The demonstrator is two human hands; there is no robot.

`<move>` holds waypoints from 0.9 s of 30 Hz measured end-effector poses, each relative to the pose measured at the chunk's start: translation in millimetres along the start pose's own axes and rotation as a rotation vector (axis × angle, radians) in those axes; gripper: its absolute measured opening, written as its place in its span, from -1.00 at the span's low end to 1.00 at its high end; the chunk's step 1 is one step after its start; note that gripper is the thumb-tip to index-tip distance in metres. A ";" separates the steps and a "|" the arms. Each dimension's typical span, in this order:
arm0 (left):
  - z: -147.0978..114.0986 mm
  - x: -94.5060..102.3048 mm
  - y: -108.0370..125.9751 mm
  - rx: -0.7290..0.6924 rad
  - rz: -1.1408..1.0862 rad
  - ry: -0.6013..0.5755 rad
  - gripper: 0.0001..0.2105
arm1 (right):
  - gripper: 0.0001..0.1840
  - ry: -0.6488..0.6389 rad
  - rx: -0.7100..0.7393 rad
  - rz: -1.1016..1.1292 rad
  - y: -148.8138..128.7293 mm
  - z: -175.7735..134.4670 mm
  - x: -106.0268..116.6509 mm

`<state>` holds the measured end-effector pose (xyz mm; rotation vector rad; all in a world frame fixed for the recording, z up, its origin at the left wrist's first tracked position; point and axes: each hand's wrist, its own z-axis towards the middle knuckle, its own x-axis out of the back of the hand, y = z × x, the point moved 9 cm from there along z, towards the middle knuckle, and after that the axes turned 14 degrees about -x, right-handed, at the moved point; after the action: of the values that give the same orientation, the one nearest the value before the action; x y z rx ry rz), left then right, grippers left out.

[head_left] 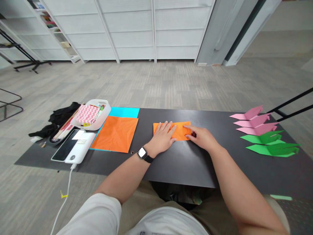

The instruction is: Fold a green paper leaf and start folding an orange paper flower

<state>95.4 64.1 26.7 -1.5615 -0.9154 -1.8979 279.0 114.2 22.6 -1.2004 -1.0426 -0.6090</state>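
A folded piece of orange paper (181,131) lies on the dark table in front of me, its long side running left to right. My left hand (163,136) is flat on its left half, fingers spread and pressing it down. At the right end, my right hand (199,135) has its index finger and thumb on the edge of the orange paper, the other fingers curled under. The palm of my left hand hides part of the paper.
Left of my hands, a stack of orange sheets (114,133) rests over blue paper (126,112). Farther left are a white basket (105,115), a phone (65,145) and a cabled white power bank (78,153). Pink folded birds (254,121) and green folded birds (271,148) line the right side.
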 end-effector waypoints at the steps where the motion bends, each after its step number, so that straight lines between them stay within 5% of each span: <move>1: 0.1 -1.2 -0.1 0.002 -0.004 -0.010 -0.34 | -0.47 -0.001 -0.005 -0.004 0.5 0.1 -0.4; 27: -4.0 -8.3 1.8 0.105 -0.057 -0.118 -0.39 | -0.53 0.027 -0.069 -0.063 -4.3 -1.5 3.4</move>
<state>95.9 59.7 18.5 -1.6141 -1.1040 -1.7804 277.3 112.0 27.6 -1.2199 -1.0470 -0.7138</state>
